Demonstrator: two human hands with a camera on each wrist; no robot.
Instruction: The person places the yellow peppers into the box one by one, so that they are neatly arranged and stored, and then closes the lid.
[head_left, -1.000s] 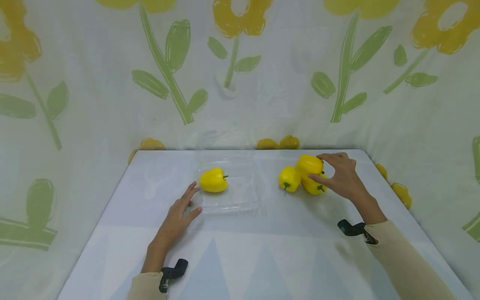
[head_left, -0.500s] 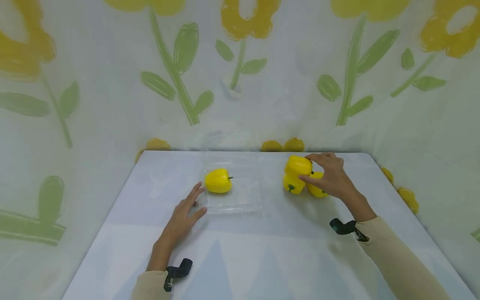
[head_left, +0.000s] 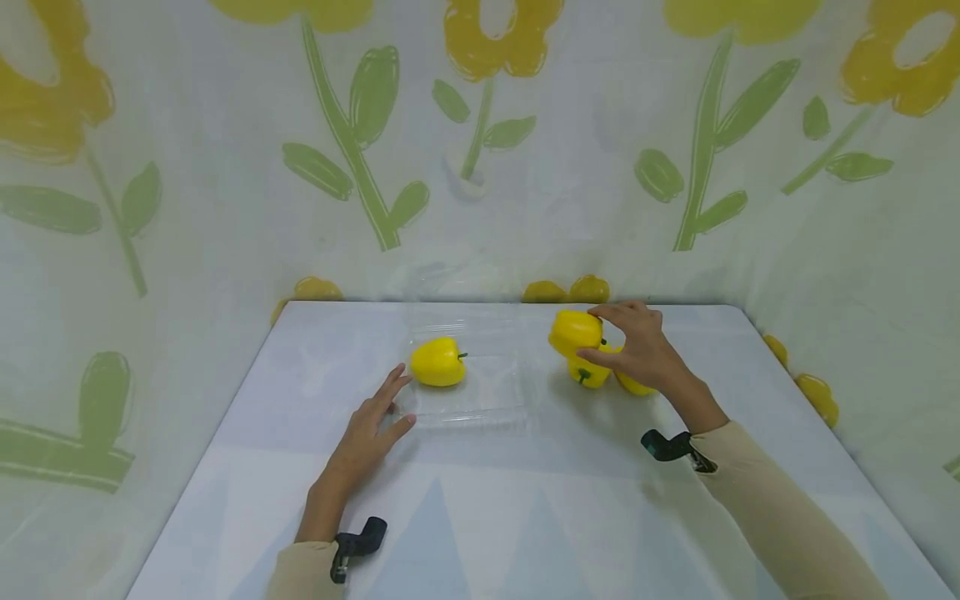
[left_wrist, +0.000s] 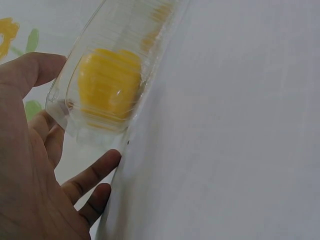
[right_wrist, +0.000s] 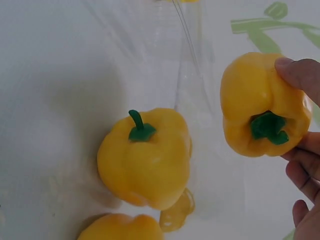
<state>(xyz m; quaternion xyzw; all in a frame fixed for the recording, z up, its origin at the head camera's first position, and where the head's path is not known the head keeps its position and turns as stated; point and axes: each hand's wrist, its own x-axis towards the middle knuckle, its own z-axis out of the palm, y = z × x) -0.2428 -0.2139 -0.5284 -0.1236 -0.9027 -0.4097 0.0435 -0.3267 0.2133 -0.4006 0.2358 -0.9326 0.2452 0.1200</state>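
Note:
My right hand (head_left: 637, 340) pinches a yellow bell pepper (head_left: 575, 332) between thumb and fingers, raised off the table. Its green stem (right_wrist: 269, 127) shows in the right wrist view. Just below are two more yellow bell peppers: one whole pepper (right_wrist: 145, 160) and another pepper (right_wrist: 122, 229) cut off by the frame's bottom edge. A clear plastic container (head_left: 487, 392) lies with its lid folded back, one yellow bell pepper (head_left: 437, 362) in its left part. At the container's left edge is my left hand (head_left: 367, 437), fingers spread, thumb by the near corner (left_wrist: 20, 125).
The white table (head_left: 480, 517) has pale blue triangles printed on it. A white curtain (head_left: 555, 167) with printed flowers hangs behind and at the sides. Each wrist carries a black camera mount (head_left: 360, 540).
My right hand has lifted the pepper and carried it left, past above the other two peppers toward the container. My left hand has stayed beside the container. The head view shifted slightly.

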